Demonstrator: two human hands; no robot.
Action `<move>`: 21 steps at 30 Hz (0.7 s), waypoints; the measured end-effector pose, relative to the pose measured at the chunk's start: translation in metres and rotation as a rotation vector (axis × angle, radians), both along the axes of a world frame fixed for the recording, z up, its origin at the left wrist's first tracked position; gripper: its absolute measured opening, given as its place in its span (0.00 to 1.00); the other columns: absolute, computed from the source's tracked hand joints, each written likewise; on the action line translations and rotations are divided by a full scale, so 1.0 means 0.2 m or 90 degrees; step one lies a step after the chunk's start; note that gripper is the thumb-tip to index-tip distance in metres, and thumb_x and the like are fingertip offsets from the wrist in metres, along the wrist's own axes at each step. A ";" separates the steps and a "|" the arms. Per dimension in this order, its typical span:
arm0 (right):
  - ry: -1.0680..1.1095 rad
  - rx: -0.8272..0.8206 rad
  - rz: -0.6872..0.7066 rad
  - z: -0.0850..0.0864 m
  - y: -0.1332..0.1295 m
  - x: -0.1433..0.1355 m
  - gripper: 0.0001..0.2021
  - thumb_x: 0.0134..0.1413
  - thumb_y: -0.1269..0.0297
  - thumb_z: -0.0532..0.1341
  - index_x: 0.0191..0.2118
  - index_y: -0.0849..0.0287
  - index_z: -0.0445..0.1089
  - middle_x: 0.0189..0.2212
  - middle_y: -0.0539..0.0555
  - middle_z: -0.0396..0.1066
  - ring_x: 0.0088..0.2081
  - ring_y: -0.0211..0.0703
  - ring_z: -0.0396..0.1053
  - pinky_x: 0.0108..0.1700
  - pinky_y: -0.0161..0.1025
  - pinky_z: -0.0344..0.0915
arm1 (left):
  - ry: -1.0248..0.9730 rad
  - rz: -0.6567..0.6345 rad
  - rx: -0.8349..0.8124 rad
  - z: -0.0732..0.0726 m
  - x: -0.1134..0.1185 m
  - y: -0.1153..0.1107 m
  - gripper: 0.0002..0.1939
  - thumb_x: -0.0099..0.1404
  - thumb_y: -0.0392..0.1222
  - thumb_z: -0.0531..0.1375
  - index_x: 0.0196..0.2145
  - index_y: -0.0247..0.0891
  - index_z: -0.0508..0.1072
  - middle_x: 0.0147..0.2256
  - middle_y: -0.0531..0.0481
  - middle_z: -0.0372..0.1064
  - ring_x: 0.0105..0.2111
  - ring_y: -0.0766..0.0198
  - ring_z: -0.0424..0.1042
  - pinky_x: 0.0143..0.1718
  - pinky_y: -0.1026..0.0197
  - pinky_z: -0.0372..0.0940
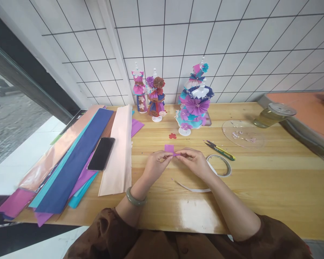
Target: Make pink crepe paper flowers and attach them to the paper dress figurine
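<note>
Between my two hands is a small piece of purple paper, its square part standing up above my left fingertips. My left hand pinches its lower edge. From the other side, my right hand pinches the narrow, gathered-looking end, with the fingertips of both hands nearly touching. A red paper flower shape lies on the wooden table just beyond my hands. Beside my right hand rest a roll of white tape, with a loose strip curving under my forearm, and yellow-green thread snips.
Colored paper sheets and a black phone lie at the left. Decorated miniature dress forms stand by the tiled wall. A clear dish with small pieces and a lidded cup are at the right.
</note>
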State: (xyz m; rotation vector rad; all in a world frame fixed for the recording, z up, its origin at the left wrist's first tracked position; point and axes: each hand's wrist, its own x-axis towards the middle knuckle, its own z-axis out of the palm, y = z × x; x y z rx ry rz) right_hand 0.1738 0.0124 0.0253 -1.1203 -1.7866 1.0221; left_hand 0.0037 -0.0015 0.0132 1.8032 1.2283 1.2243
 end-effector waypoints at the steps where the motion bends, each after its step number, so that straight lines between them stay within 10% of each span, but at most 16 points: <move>1: 0.006 -0.011 -0.003 0.00 0.00 0.00 0.09 0.49 0.63 0.58 0.35 0.58 0.72 0.33 0.54 0.71 0.35 0.41 0.68 0.37 0.37 0.64 | -0.006 -0.002 -0.006 0.00 0.00 0.00 0.08 0.57 0.39 0.56 0.32 0.39 0.74 0.30 0.49 0.73 0.29 0.66 0.70 0.34 0.63 0.64; 21: 0.165 -0.156 -0.038 -0.04 0.02 0.00 0.10 0.39 0.61 0.65 0.31 0.59 0.73 0.32 0.55 0.74 0.35 0.43 0.70 0.41 0.41 0.64 | -0.216 0.012 -0.143 -0.02 0.00 0.01 0.08 0.52 0.42 0.61 0.30 0.37 0.75 0.31 0.47 0.73 0.33 0.62 0.71 0.37 0.60 0.66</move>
